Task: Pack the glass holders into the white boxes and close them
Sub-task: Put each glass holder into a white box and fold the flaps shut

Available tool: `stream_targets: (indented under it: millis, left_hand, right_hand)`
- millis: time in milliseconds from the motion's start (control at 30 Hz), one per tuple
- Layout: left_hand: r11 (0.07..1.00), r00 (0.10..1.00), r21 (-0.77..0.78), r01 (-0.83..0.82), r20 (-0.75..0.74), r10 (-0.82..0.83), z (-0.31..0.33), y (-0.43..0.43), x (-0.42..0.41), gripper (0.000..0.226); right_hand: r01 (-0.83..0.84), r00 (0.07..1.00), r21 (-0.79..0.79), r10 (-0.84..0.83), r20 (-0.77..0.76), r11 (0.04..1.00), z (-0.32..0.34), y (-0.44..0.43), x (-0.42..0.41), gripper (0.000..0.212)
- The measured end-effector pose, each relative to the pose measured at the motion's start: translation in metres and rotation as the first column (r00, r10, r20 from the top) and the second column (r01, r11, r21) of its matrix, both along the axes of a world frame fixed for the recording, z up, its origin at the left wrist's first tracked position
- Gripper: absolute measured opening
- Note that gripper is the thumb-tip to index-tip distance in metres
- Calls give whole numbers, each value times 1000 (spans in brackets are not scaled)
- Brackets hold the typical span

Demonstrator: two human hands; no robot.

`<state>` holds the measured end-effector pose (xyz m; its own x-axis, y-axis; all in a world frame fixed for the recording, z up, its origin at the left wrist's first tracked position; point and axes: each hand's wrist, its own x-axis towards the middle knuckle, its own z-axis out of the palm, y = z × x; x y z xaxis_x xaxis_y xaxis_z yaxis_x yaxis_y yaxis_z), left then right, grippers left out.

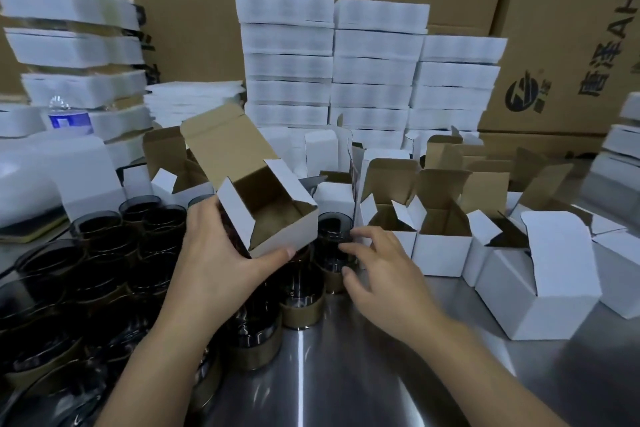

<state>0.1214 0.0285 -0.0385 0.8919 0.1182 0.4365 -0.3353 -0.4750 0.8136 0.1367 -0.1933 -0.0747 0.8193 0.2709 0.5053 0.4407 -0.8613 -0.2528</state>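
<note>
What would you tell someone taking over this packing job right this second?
Left hand grips an open, empty white box, held tilted.
Right hand: its fingers curl round a glass holder standing on the metal table.
Many more holders stand to the left; open boxes wait on the right.
Done: no closed box clearly in view.
Left: put this holder into the held box, shut its flaps, then repeat for the rest.
</note>
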Motion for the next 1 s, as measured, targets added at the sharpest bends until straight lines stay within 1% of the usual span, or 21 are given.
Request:
stream_targets:
  millis: [67, 133, 200, 300, 367, 400, 500, 600, 700, 800, 900, 967, 1000]
  left_hand:
    - [999, 1000, 37, -6, 16, 6, 1, 1, 2, 85]
    - [999, 999, 26, -41, 30, 40, -1, 1, 1, 89]
    - [999, 999, 8, -36, 30, 35, -2, 0, -2, 101]
    - [999, 1000, -45, 25, 0, -26, -3, -2, -3, 121]
    - [997, 999, -82, 5, -35, -8, -2, -3, -3, 134]
    - [996, 999, -92, -4, -43, 0, -1, -3, -4, 137]
    - [996, 998, -91, -12, -63, 6, 5, -4, -9, 136]
    - [999, 999, -30, 14, -32, -15, 4, -5, -11, 125]
    - [998, 999, 41, 49, -5, -49, 2, -6, -10, 117]
    - [994, 997, 79, 80, 11, -81, -3, -5, -6, 112]
    - [987, 993, 127, 94, 59, -102, -9, -3, -2, 107]
    - [981, 991, 167, 102, 74, -115, -11, -2, -1, 107]
    - [977, 990, 186, 108, 75, -123, -11, -3, -1, 110]
  right_hand:
    - [26, 999, -28, -27, -46, 999, -4, 0, 1, 40]
    - [39, 996, -35, -42, -83, 999, -6, 0, 1, 38]
    - [40, 993, -28, -43, -106, 999, -7, 0, 0, 34]
    - [16, 992, -3, -16, -125, 1000, -7, 2, -1, 28]
    - [2, 992, 10, -1, -129, 1000, -7, 2, -2, 25]
    - [5, 992, 12, -3, -127, 1000, -6, 2, -3, 23]
    - [44, 995, -6, -44, -85, 999, -3, 2, -5, 21]
    - [92, 996, 15, -92, -14, 996, 1, 2, -7, 22]
    - [105, 987, 120, -118, 110, 987, 6, 2, -11, 20]
    - [50, 962, 325, -133, 240, 944, 12, 4, -16, 15]
    - [-123, 928, 555, -102, 358, 823, 18, 7, -19, 16]
    - [-256, 900, 640, -64, 432, 724, 23, 8, -24, 16]
    - [-314, 886, 658, -36, 461, 685, 25, 9, -27, 16]
